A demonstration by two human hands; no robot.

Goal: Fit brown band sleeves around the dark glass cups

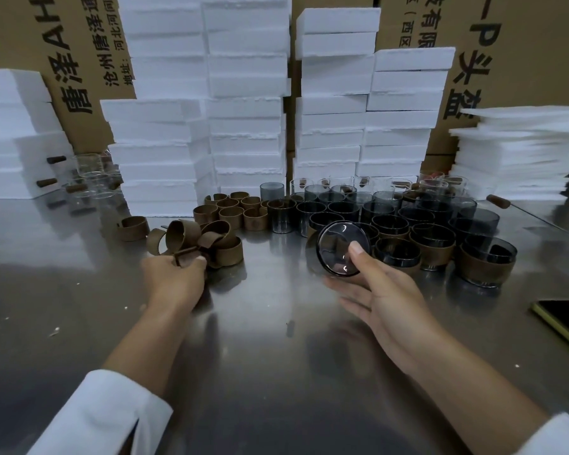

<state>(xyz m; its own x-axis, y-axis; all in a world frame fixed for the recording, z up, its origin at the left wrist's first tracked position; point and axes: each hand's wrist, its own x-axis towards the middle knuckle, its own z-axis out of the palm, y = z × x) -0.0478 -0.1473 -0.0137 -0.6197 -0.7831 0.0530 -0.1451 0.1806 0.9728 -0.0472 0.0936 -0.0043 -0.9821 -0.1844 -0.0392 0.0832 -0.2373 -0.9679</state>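
Both my arms are in white long sleeves of plain cloth. My left sleeve (102,418) ends partway up the forearm in a wide, creased cuff. My right sleeve (559,435) shows only its cuff at the frame corner. My left hand (174,277) and right hand (385,300) are bare.

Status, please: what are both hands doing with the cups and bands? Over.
Left hand pinches a brown sleeve from the loose pile. Right hand holds a dark cup, base toward camera. Phone far right, not in the way.
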